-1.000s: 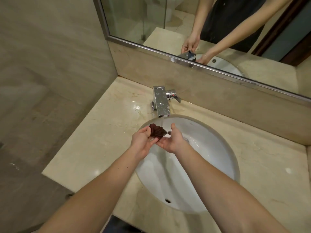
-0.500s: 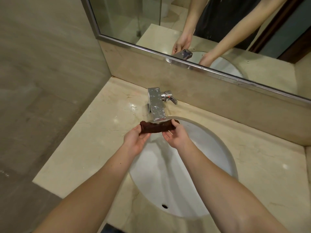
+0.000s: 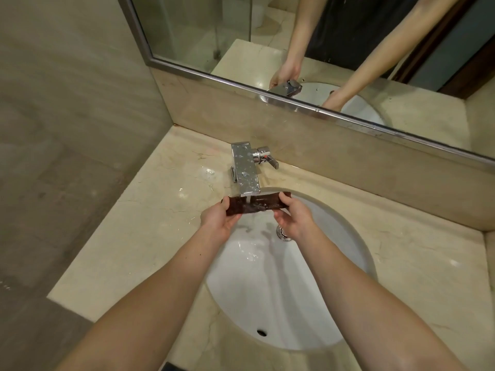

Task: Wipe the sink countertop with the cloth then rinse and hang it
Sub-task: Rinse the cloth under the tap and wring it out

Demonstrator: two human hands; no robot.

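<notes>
**As Water Ran, the Cloth [image 3: 255,206] Was Spread Flat Beneath the Faucet [image 3: 245,170]**

Where a second before it had been a bunched wad, and then a tight roll, the dark cloth was now stretched into a flat band directly under the faucet's spout. The stream landed on its middle. The left hand [image 3: 218,223] pinched the end lying left of the spout between thumb and curled fingers. The right hand [image 3: 293,222] gripped the opposite end the same way, just right of the spout. Opening the cloth out looked like the rinse at its fullest, so the wiping seemed finished, while wringing and hanging remained to be done.

Behind the faucet a wide mirror [image 3: 214,30] ran above a stone backsplash, and a beige wall [image 3: 67,129] stood well to the faucet's left. The marble countertop [image 3: 150,236] around the faucet's base shone with wet patches. Below the spout lay the white oval sink [image 3: 334,263]. Its drain [image 3: 283,232] sat just beneath the right hand, and a small overflow hole [image 3: 261,332] marked the wall farthest from the faucet.
</notes>
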